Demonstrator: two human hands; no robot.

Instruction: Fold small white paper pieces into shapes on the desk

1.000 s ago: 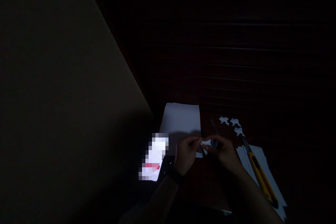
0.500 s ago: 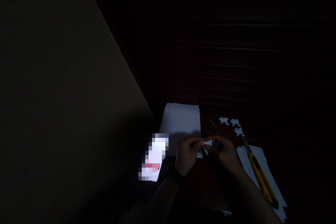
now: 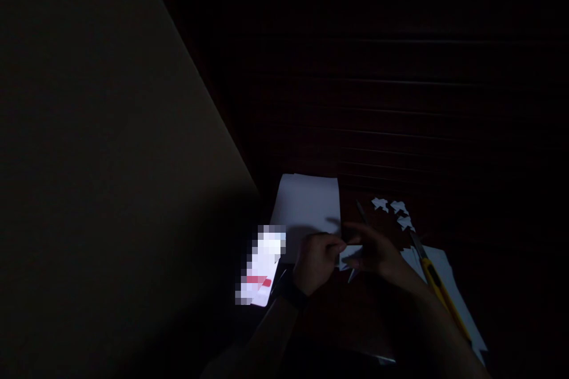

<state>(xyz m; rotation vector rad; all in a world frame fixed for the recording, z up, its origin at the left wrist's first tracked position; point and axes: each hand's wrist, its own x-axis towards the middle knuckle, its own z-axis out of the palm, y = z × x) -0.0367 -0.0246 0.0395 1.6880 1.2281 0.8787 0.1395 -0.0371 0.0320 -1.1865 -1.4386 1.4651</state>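
The scene is very dark. My left hand (image 3: 316,259), with a dark band on its wrist, is curled and pinches the left edge of a small folded white paper piece (image 3: 349,256) above a dark table. My right hand (image 3: 377,250) rests on the right side of the same piece, its fingers partly stretched out over it. A thin dark pen (image 3: 361,212) lies just beyond my right hand.
A white sheet (image 3: 306,201) lies behind my hands. A lit phone screen (image 3: 262,266) glows at the left. Three small folded paper shapes (image 3: 395,211) sit at the right, near a yellow utility knife (image 3: 438,290) on another white sheet (image 3: 448,284). A wall fills the left.
Both hands have dropped slightly with the paper piece. My right hand's fingers have stretched out from a pinch and now lie over the piece.
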